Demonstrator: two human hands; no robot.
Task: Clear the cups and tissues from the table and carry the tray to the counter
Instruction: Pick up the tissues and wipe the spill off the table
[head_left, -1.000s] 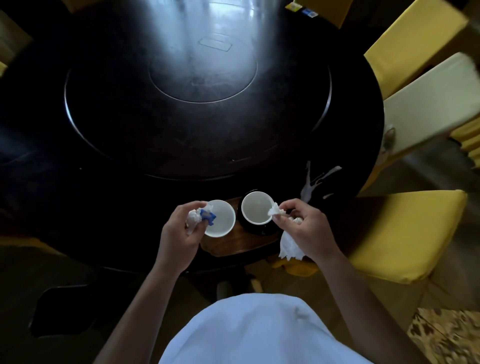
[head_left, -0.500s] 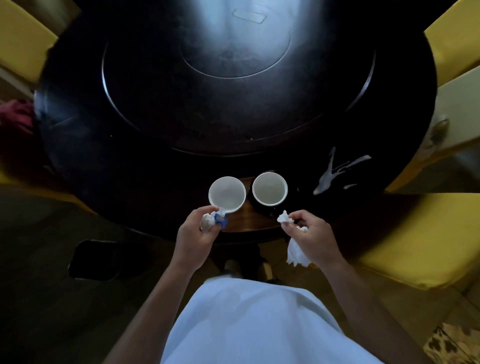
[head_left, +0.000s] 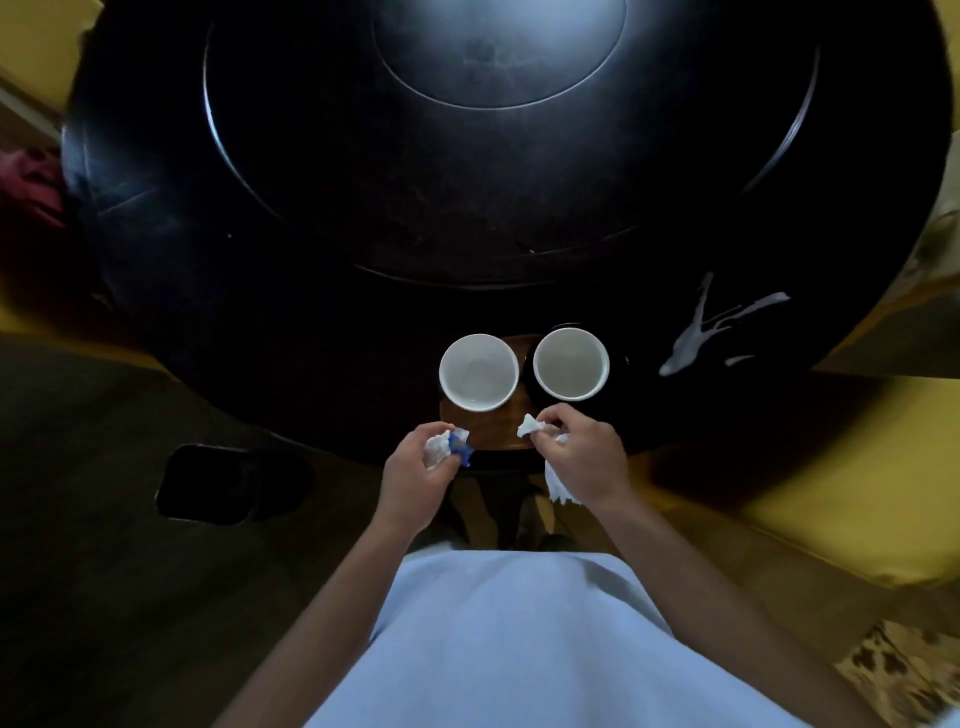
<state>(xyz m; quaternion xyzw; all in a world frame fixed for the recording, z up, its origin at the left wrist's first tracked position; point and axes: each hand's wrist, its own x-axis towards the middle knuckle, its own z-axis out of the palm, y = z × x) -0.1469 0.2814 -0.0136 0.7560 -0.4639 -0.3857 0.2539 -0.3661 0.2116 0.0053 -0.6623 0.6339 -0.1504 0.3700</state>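
Two white cups stand side by side at the near edge of the dark round table (head_left: 311, 249): the left cup (head_left: 478, 372) and the right cup (head_left: 570, 365), which rests on a dark saucer. Both stand on a small brown wooden tray (head_left: 493, 434). My left hand (head_left: 423, 470) is closed around a crumpled white tissue with a blue scrap (head_left: 447, 448), just below the left cup. My right hand (head_left: 582, 460) pinches a white tissue (head_left: 530, 427); more tissue hangs beneath the palm. Neither hand touches a cup.
A white spill (head_left: 701, 332) streaks the table to the right of the cups. A raised round turntable (head_left: 498, 52) fills the table's middle. Yellow chairs (head_left: 841, 509) stand at right and far left. A dark bin (head_left: 213, 483) sits on the floor at left.
Both hands have drawn back from the cups toward my body, still clutching their tissues. The camera has shifted, so the table and cups appear larger and more centred.
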